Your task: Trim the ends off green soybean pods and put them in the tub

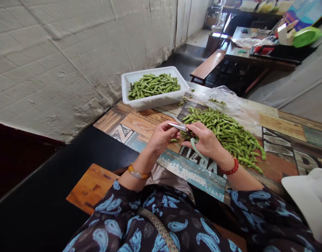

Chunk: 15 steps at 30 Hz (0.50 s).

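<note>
My right hand (206, 139) grips a pair of scissors (196, 147) with pale green handles; its blades are parted and point left. Close to the blades, my left hand (161, 137) is closed in a pinch. Whatever lies between its fingertips is hidden. Just beyond my right hand, a large heap of green soybean pods (229, 131) spreads over the patterned table (140, 123). A white plastic tub (157, 104) stands farther back on the left, with many more pods (154, 85) inside.
Behind the heap lies a clear plastic bag (230, 99). A white cap (306, 189) shows at the right edge. Beyond the table are a wooden bench (208, 64) and a cluttered second table (258, 57). A wooden stool (91, 185) stands at left, and a pale wall (71, 45) runs alongside.
</note>
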{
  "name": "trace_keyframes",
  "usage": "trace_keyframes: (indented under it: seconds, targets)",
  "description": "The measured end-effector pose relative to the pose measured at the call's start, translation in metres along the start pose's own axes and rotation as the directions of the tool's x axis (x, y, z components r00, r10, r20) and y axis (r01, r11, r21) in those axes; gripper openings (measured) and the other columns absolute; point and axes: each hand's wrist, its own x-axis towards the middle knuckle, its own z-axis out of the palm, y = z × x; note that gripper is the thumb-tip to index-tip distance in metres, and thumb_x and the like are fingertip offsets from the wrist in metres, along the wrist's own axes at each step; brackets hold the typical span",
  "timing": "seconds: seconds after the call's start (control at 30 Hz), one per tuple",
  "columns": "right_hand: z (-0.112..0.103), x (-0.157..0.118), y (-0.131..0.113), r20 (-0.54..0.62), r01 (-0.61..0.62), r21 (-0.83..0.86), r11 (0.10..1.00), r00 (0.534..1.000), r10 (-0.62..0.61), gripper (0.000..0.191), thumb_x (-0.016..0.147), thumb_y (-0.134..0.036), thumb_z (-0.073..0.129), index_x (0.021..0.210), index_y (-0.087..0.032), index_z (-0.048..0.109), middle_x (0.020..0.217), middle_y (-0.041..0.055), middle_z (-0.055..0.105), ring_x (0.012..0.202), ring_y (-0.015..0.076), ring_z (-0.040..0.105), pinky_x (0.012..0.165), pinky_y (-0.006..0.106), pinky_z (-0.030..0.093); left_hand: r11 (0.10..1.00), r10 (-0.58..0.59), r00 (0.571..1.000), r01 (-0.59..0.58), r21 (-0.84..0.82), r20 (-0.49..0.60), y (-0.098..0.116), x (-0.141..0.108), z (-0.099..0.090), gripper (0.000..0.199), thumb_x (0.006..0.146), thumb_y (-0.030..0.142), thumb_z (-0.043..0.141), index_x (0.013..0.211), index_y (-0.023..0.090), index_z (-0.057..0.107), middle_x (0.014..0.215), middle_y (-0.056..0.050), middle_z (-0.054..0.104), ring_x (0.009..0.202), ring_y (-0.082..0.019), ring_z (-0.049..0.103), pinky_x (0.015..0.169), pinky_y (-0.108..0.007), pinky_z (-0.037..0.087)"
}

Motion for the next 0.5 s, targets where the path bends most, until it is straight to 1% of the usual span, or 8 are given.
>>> trace_keyframes:
  seconds: [0.17, 0.37, 0.43, 0.5]
  targets:
    - [-0.0008, 0.0005, -0.0022, -0.009, 0.006, -0.011, 1.0, 1.0, -0.006, 0.053, 0.084, -0.039, 0.073, 0.131, -0.022, 0.057, 0.104, 0.0104, 0.061, 0.094, 0.0264, 0.06, 0.083, 0.042, 0.054, 1.0, 0.012, 1.0, -0.011, 0.024, -0.011, 0.0012, -0.0018, 0.0022, 0.036, 0.06, 0.031, 0.089, 0.083, 0.014, 0.067, 0.076, -0.001, 0.069, 0.06, -0.009, 0.062, 0.062, -0.023, 0.052]
    - [0.0026, -0.0018, -0.0016, 0.001, 0.006, 0.007, 1.0, 1.0, -0.006, 0.046, 0.09, -0.041, 0.066, 0.13, -0.022, 0.058, 0.101, 0.0101, 0.063, 0.092, 0.025, 0.061, 0.08, 0.037, 0.054, 0.996, 0.035, 0.999, -0.034, 0.085, -0.006, 0.0024, -0.0026, 0.002, 0.029, 0.064, 0.029, 0.085, 0.08, 0.013, 0.066, 0.073, 0.0, 0.067, 0.058, -0.007, 0.059, 0.06, -0.021, 0.05]
    - [0.0048, -0.0025, 0.0006, -0.016, -0.003, 0.002, 1.0, 1.0, 0.003, 0.043, 0.091, -0.042, 0.064, 0.128, -0.021, 0.06, 0.1, 0.0103, 0.065, 0.09, 0.0247, 0.062, 0.08, 0.038, 0.054, 0.998, 0.016, 1.0, -0.016, 0.068, 0.001, 0.0028, -0.0006, -0.0006, 0.03, 0.065, 0.028, 0.085, 0.079, 0.013, 0.064, 0.071, 0.0, 0.066, 0.058, -0.007, 0.059, 0.059, -0.021, 0.05]
    - [0.0062, -0.0021, 0.0036, -0.06, -0.032, 0.009, 0.999, 0.998, 0.033, 0.041, 0.09, -0.045, 0.065, 0.123, -0.02, 0.063, 0.098, 0.0102, 0.067, 0.089, 0.0247, 0.063, 0.08, 0.038, 0.054, 1.0, -0.013, 1.0, 0.014, 0.021, -0.004, 0.0041, 0.0024, -0.0047, 0.03, 0.065, 0.026, 0.084, 0.082, 0.014, 0.063, 0.071, 0.0, 0.065, 0.059, -0.008, 0.06, 0.059, -0.021, 0.05]
